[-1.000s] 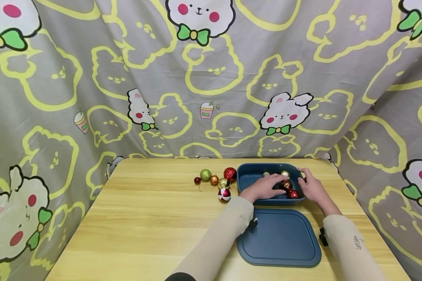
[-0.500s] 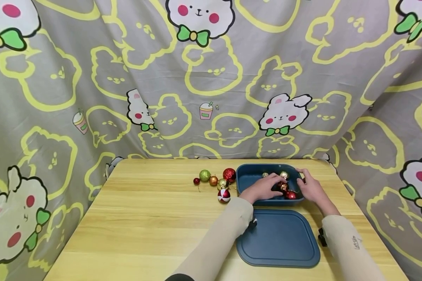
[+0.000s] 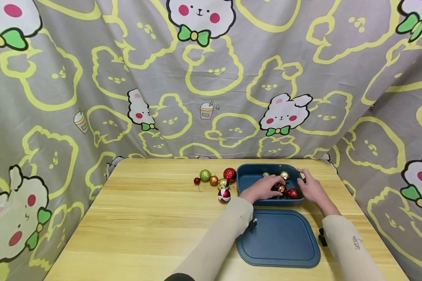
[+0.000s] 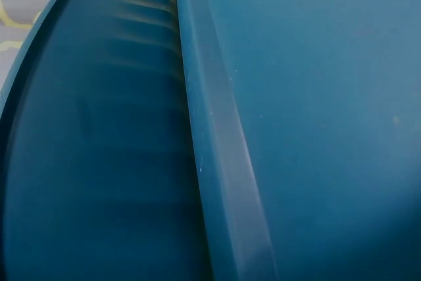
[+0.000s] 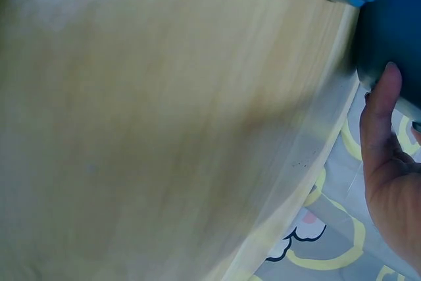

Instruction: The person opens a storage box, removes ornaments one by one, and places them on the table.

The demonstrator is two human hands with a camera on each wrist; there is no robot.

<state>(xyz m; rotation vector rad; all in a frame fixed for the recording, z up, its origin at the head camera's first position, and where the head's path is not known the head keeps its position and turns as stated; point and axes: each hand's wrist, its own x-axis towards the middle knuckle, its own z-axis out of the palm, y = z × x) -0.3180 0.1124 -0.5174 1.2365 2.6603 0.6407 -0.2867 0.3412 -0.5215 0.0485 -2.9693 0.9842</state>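
Note:
In the head view a blue rectangular box (image 3: 244,167) holds several Christmas baubles. My left hand (image 3: 261,189) reaches over its near left side, thumb and fingers curled around a copper bauble (image 3: 281,189). A red bauble (image 3: 292,193) lies just right of that, and a pale gold bauble (image 3: 284,175) sits farther back. My right hand (image 3: 311,187) grips the box's right end. The right wrist view has the thumb of the right hand (image 5: 388,182) against the outer box wall (image 5: 388,37). Blue plastic fills the left wrist view; the left hand is out of sight there.
A flat blue lid (image 3: 279,238) lies on the wooden table (image 3: 144,218) in front of the box. Left of the box sit a green bauble (image 3: 205,175), a large red bauble (image 3: 229,174), a red-and-white bauble (image 3: 224,195) and other small ones. A patterned curtain (image 3: 168,78) stands behind.
Inside the box the copper bauble has shifted left and slightly toward me, into the left hand's curl. The right hand stays at the box's end.

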